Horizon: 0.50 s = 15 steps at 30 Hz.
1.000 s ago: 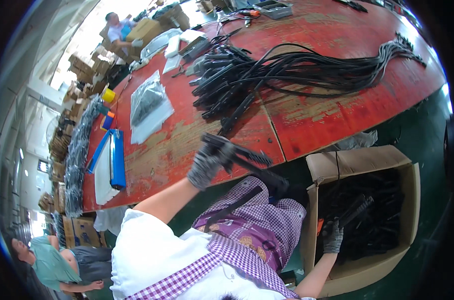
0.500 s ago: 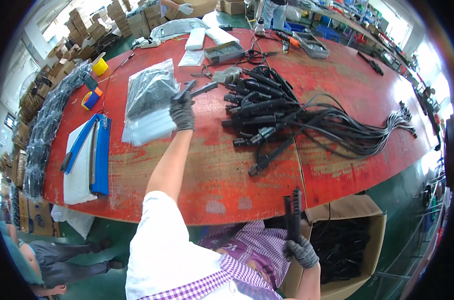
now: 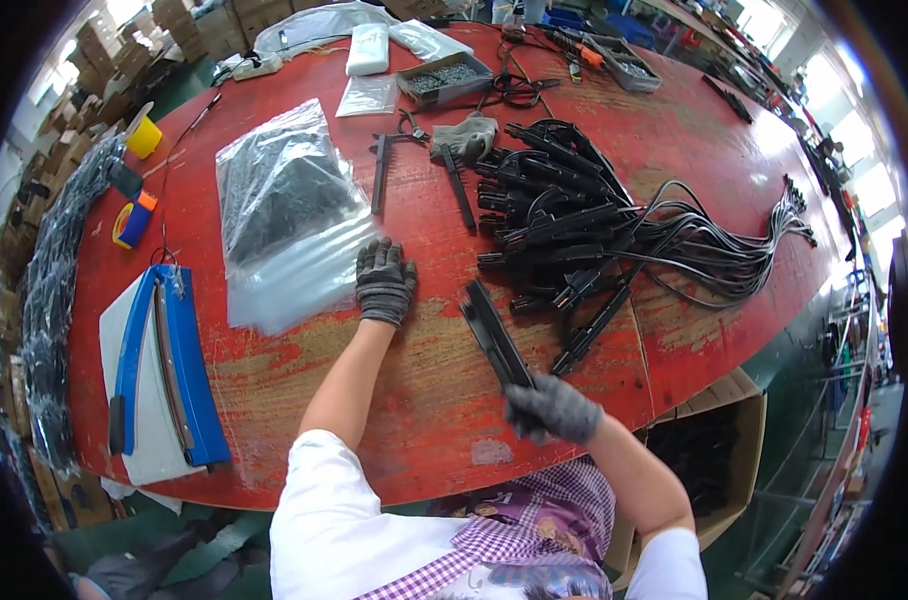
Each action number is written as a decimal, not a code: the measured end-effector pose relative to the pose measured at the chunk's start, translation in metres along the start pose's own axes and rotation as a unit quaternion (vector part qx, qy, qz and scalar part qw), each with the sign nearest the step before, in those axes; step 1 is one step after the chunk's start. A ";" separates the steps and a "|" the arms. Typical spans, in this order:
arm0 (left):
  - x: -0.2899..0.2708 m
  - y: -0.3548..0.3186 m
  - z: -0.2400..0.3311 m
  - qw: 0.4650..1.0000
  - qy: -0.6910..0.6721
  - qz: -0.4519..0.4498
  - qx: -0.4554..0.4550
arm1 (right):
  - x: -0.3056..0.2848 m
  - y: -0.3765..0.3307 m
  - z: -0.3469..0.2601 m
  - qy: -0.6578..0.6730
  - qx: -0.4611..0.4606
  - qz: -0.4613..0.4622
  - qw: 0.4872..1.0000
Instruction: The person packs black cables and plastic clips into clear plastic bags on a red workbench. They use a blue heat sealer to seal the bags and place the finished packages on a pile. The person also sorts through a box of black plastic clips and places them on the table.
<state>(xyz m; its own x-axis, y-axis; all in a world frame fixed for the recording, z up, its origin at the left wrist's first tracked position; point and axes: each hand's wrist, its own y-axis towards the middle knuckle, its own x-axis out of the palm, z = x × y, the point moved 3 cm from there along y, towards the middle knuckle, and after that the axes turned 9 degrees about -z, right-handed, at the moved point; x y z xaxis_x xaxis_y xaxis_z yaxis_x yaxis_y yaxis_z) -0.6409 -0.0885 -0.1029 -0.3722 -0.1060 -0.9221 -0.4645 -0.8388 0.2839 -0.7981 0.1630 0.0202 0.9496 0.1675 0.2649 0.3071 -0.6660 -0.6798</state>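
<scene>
My right hand (image 3: 554, 408), in a grey glove, grips the near end of some long black plastic pieces (image 3: 496, 335), tilted up over the near part of the table. Flat on the red table beside a clear plastic bag lies my gloved left hand (image 3: 385, 281), its fingers apart and nothing in it. Beyond it, a slim black piece (image 3: 380, 178) rests alongside the bag. Another slim black piece (image 3: 458, 188) sits near the pile of black corded devices (image 3: 559, 200), whose cables run off to the right.
Clear plastic bags (image 3: 304, 285) with dark contents lie left of centre. Further left stand a blue-and-white hinged board (image 3: 194, 390), a tape roll (image 3: 134, 220) and a yellow cup (image 3: 143, 136). Screw trays (image 3: 444, 78) are at the back. An open carton (image 3: 744, 440) stands below the right edge.
My left hand has let go of the black pieces and come back toward me onto the table. My right hand has risen from beside the carton to over the table, carrying its black pieces.
</scene>
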 end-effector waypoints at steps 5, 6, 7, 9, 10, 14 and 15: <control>-0.003 0.003 0.000 1.000 -0.001 0.008 0.003 | -0.015 0.092 -0.080 -0.046 -0.098 0.096 0.989; -0.003 0.004 0.000 1.000 0.001 0.004 -0.001 | -0.024 0.111 -0.089 -0.048 -0.124 0.122 0.984; -0.003 0.005 -0.001 1.000 -0.004 0.003 -0.001 | -0.031 0.126 -0.096 -0.021 -0.180 0.147 0.972; -0.003 0.007 0.000 1.000 -0.001 -0.006 0.001 | -0.046 0.145 -0.107 0.030 -0.289 0.196 0.937; -0.002 0.006 -0.002 1.000 -0.001 -0.010 -0.005 | -0.048 0.142 -0.110 -0.037 -0.275 0.249 0.928; 0.000 0.007 0.001 1.000 0.004 -0.014 0.004 | -0.040 0.117 -0.059 -0.213 -0.287 0.316 0.879; -0.001 0.006 0.002 1.000 0.002 -0.009 0.007 | -0.030 0.096 -0.048 -0.233 -0.273 0.280 0.890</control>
<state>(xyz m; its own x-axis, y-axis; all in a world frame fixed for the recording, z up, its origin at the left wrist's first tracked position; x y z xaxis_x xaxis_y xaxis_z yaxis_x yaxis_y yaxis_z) -0.6451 -0.0925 -0.0998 -0.3600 -0.0925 -0.9284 -0.4825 -0.8332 0.2701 -0.8000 0.0591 -0.0206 0.9063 -0.1032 -0.4098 -0.1780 -0.9728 -0.1485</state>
